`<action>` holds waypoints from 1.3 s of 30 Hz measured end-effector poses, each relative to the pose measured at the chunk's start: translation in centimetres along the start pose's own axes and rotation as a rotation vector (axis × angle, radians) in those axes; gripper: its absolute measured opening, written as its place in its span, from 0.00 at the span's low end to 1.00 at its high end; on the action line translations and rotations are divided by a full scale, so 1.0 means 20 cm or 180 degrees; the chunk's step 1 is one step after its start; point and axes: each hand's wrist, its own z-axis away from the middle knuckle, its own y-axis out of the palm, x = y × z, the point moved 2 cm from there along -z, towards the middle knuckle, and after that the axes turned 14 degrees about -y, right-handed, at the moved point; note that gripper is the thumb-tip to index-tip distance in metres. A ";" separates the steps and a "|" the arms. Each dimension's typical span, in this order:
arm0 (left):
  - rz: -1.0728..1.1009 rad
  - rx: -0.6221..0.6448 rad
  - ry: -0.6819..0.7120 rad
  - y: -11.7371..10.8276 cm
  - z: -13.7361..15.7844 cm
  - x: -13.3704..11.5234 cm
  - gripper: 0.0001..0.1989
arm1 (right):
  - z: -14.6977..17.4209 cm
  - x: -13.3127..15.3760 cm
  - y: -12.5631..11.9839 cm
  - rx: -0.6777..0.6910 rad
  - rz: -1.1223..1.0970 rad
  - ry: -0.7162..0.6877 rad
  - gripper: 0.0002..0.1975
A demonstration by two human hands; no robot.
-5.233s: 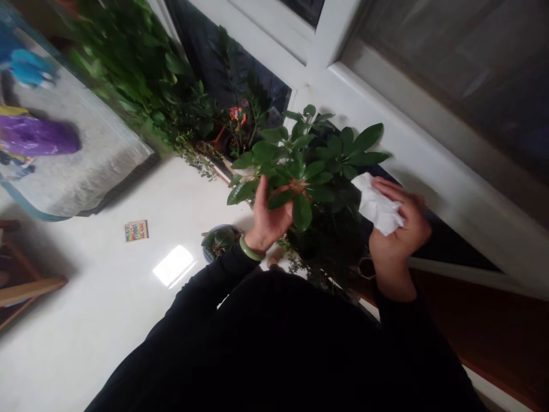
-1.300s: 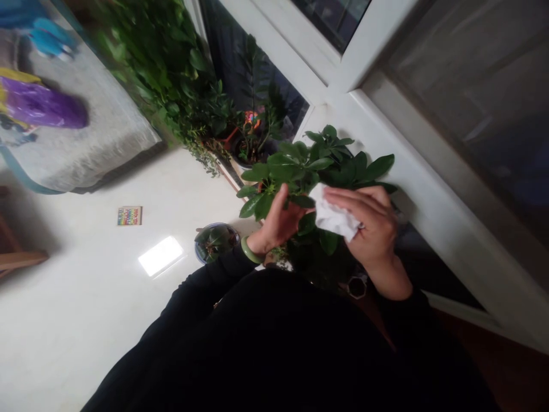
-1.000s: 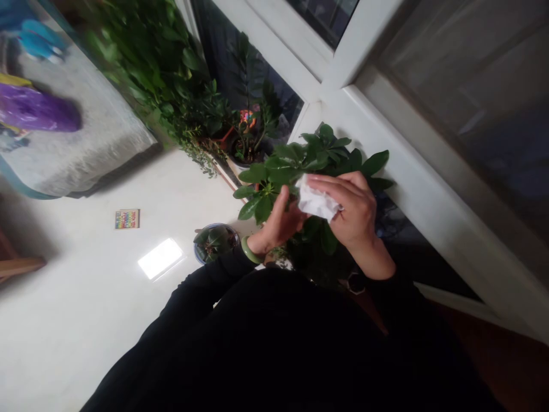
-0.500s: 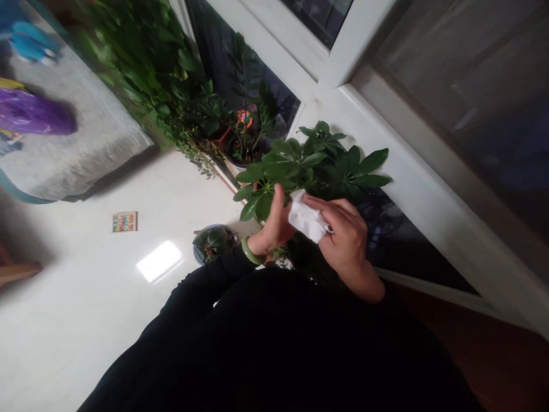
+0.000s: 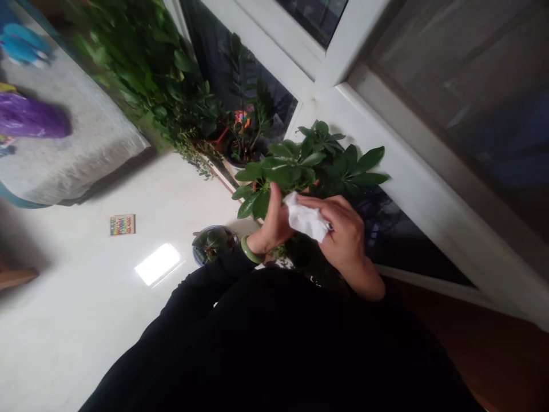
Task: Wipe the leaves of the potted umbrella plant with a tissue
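Observation:
In my right hand (image 5: 343,229) is a crumpled white tissue (image 5: 306,217), gripped between thumb and fingers. My left hand (image 5: 274,223) wears a green bangle (image 5: 251,250) at the wrist and has its thumb stretched up, apart from the palm. Its other fingers are mostly hidden behind the tissue, which lies against or just beside them; whether a leaf is between the hands I cannot see. Right beyond both hands spreads a potted plant (image 5: 287,166) with glossy green leaflets, some of them close to my left thumb.
A small potted plant (image 5: 214,243) stands on the white floor (image 5: 107,326) by my left forearm. More plants (image 5: 146,68) line the window (image 5: 360,109). Upper left, a covered bed or couch (image 5: 103,134) bears a purple bag (image 5: 32,114) and a blue toy (image 5: 23,43). A colourful card (image 5: 122,225) lies on the floor.
The tissue and my right hand have shifted very slightly, and the left thumb stands a touch more upright. The whole view has drifted a little; both hands keep their hold.

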 end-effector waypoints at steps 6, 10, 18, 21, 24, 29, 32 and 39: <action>-0.0091 0.0441 0.0011 -0.01 0.04 -0.02 0.45 | 0.06 -0.04 -0.08 -0.0920 -0.0365 0.0411 0.11; -0.0090 0.0557 0.0054 -0.01 0.04 -0.01 0.50 | 0.13 -0.04 -0.10 -0.0478 0.0376 0.0363 0.13; 0.0018 0.0163 -0.0070 0.02 0.05 0.03 0.48 | 0.19 0.10 0.03 0.0202 0.0142 0.0191 0.23; -0.0059 0.0103 -0.0025 0.00 0.05 0.03 0.46 | 0.18 0.12 0.00 0.0031 -0.0424 0.0196 0.16; -0.0222 0.0278 0.0141 -0.01 0.04 0.03 0.45 | 0.17 0.08 -0.06 -0.0406 -0.0221 0.0242 0.16; -0.0487 0.0406 0.0034 0.01 0.05 0.04 0.52 | 0.16 0.04 -0.04 0.0000 0.0591 0.0298 0.21; -0.0426 0.0193 -0.0041 0.02 0.06 0.03 0.51 | 0.17 0.08 0.01 0.0286 0.0223 0.0169 0.20; -0.0429 0.0140 0.0067 0.02 0.08 0.00 0.47 | 0.12 0.09 -0.06 -0.0445 -0.0937 0.0448 0.12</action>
